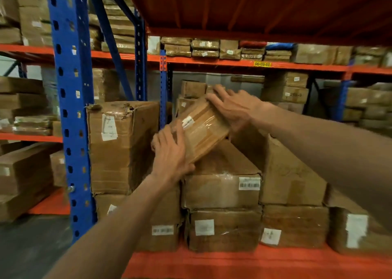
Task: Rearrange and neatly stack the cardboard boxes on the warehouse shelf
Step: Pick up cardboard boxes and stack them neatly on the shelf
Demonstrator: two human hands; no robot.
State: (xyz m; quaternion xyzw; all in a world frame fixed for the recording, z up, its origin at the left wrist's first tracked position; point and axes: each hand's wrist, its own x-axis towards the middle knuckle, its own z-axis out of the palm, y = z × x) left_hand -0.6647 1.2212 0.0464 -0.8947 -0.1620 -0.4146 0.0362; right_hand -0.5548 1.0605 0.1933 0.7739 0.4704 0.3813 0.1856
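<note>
Both hands hold one small cardboard box [201, 130], wrapped in clear tape and tilted so that its upper end leans toward 1 o'clock. The left hand [169, 151] presses its fingers against the box's lower left end, at about 7 o'clock of it, the grip grasping that end. The right hand [233, 109] lies spread over the upper right end, at about 1 o'clock, fingers curled over the far edge, its grip likewise closed on the box. A white label [188, 122] sits on the box's near face, just above the left hand's fingers.

The box's lower edge seems to touch the top of a labelled carton [220, 190] directly below, at 6 o'clock; whether it rests its weight there or only brushes it cannot be told. That carton sits on another carton [224, 230], which stands on the orange shelf deck [233, 261]. At 9 o'clock of the held box stands a tall torn carton [121, 147], upright, its top corner ragged, just beside the left hand. At 4 o'clock a large plain carton [292, 177] lies on a lower one, near the right forearm.

At 12 o'clock, behind the held box, smaller boxes [193, 88] are stacked deeper in the shelf. A blue upright [70, 109] rises at 9 o'clock beyond the torn carton. An orange beam [212, 61] crosses above, carrying a yellow tag [262, 64] and a row of flat parcels [204, 48].
</note>
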